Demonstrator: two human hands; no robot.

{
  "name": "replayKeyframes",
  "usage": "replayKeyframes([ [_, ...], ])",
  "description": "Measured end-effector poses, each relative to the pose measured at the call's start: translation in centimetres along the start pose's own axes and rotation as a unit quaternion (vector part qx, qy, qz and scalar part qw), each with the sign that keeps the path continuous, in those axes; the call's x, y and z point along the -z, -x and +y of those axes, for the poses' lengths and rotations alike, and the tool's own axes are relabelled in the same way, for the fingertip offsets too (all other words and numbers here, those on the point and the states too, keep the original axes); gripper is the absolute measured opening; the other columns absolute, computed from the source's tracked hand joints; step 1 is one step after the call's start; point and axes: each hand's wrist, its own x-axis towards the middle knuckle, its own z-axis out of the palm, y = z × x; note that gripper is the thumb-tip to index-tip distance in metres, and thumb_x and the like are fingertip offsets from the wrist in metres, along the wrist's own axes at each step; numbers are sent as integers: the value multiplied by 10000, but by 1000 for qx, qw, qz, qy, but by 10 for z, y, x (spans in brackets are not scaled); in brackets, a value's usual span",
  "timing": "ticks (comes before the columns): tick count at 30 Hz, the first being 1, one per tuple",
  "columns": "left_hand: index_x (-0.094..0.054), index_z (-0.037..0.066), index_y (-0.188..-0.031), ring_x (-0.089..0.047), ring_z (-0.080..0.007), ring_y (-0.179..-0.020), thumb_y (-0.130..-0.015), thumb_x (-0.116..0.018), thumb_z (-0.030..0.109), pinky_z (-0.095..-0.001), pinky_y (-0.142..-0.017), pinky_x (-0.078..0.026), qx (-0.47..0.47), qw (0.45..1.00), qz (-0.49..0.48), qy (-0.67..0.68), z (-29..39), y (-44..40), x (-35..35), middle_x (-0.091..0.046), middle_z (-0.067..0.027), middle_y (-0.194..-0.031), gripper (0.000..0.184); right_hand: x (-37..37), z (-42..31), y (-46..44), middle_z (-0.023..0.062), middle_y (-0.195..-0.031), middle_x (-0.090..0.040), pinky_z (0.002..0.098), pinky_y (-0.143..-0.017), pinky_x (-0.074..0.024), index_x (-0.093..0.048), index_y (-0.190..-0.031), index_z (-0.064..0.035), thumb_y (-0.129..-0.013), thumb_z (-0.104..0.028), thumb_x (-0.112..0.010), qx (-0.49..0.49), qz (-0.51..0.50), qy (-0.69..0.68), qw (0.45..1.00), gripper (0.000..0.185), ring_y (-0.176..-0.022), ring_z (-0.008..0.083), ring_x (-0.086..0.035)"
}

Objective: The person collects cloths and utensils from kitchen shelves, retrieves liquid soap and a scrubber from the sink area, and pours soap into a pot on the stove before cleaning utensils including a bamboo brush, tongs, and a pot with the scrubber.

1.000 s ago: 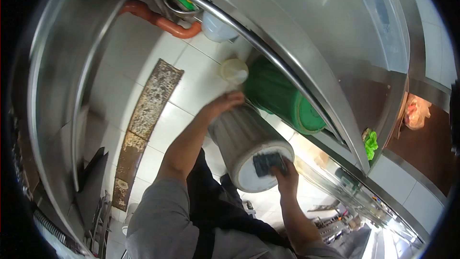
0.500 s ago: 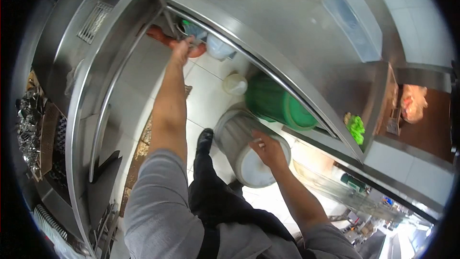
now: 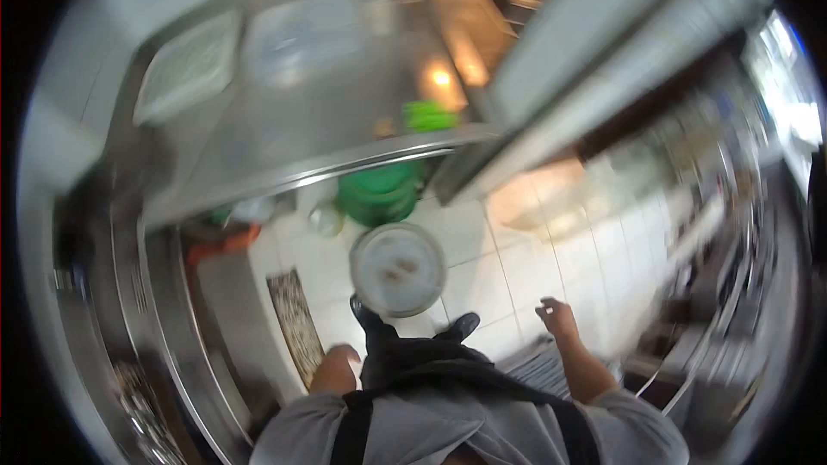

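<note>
My right hand (image 3: 557,317) hangs over the tiled floor at my right side. Its fingers are loosely bent and apart, with nothing seen in them. At my left side, my left hand (image 3: 343,356) is close to my body; its fingers are smeared and partly hidden. A round grey bin (image 3: 398,269) stands upright just in front of my feet, a few brown marks on its pale top. Neither hand touches it. Behind it, a green bin (image 3: 379,194) is partly under the steel counter (image 3: 319,133). Left of that is a small pale tub (image 3: 326,220).
A bright green cloth (image 3: 429,116) lies near the counter's front edge, and clear plastic containers (image 3: 306,34) sit farther back. An orange-red object (image 3: 226,244) is under the counter. A patterned strip (image 3: 295,319) crosses the floor at left. Blurred shelving (image 3: 724,293) lines the right.
My left hand has come back from beneath the counter to my side. My right hand has left the grey bin, which went from tilted to upright. The view has swung right.
</note>
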Motion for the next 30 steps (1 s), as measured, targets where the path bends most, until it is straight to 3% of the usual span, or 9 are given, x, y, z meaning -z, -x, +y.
replayKeyframes([
  [2, -637, 107, -1172, -616, -290, -1004, -739, -724, 329, -507, -843, -497, 57, 995, -29, -82, 30, 21, -2, -640, -127, -1145, 494, 9, 39, 33, 144, -917, -702, 359, -732, -534, -664, -1091, -46, -810, -244, -687, -5, 53, -44, 998, 345, -827, 295, -681],
  [6, -636, 99, -1162, -622, -279, -964, -756, -708, 291, -486, -799, -517, -30, 992, 99, -70, 169, 53, 28, -645, -127, -1101, 454, -11, 167, 78, 148, -934, -699, 412, -857, -504, -664, -1091, -61, -800, -298, -676, -109, 13, -58, 992, 376, -920, 329, -652],
  [9, -636, 94, -1154, -627, -271, -935, -770, -696, 262, -470, -766, -532, -52, 985, 135, -91, 294, 49, 35, -649, -127, -1069, 424, -30, 249, 121, 158, -970, -692, 417, -864, -502, -674, -1072, -60, -794, -302, -684, -272, 66, -65, 958, 368, -956, 331, -643],
  [14, -630, 74, -1137, -631, -245, -884, -792, -670, 203, -423, -699, -557, -184, 959, 185, -111, 497, 61, -13, -649, -117, -1008, 370, -36, 346, 195, 168, -1000, -685, 410, -869, -498, -694, -1027, -48, -793, -311, -689, -365, 159, -173, 901, 352, -970, 333, -639],
  [20, -645, 39, -1076, -642, -225, -788, -803, -652, 171, -375, -661, -571, -268, 931, 156, -192, 663, 73, -78, -654, -119, -904, 303, 66, 420, 108, 165, -977, -691, 381, -837, -514, -691, -1036, -49, -791, -313, -685, -368, 254, -213, 869, 360, -929, 307, -662],
  [21, -659, 33, -1047, -645, -229, -758, -805, -649, 172, -366, -654, -572, -263, 920, 135, -259, 685, 68, -82, -656, -122, -870, 279, 97, 429, 86, 163, -968, -693, 380, -826, -519, -687, -1046, -52, -790, -308, -684, -350, 271, -263, 857, 361, -910, 304, -667],
  [24, -680, 36, -1013, -649, -242, -718, -803, -654, 235, -381, -691, -566, -376, 777, 59, -502, 746, 30, -64, -664, -112, -823, 291, 161, 489, 28, 157, -940, -696, 380, -811, -524, -681, -1059, -55, -785, -296, -683, -314, 315, -291, 847, 365, -873, 301, -675],
  [28, -685, 53, -933, -654, -249, -697, -795, -654, 328, -398, -663, -548, -180, 801, 57, -568, 896, -4, -104, -673, -112, -802, 309, 205, 565, -2, 165, -890, -695, 384, -794, -527, -684, -1033, -49, -776, -283, -681, -337, 399, -210, 827, 347, -839, 310, -675],
  [30, -687, 62, -892, -656, -253, -687, -791, -654, 374, -406, -648, -539, -135, 772, 75, -617, 994, -20, -138, -678, -112, -792, 330, 204, 603, 5, 175, -935, -688, 410, -843, -514, -698, -1003, -63, -767, -287, -673, -421, 347, -221, 809, 326, -910, 341, -651],
])
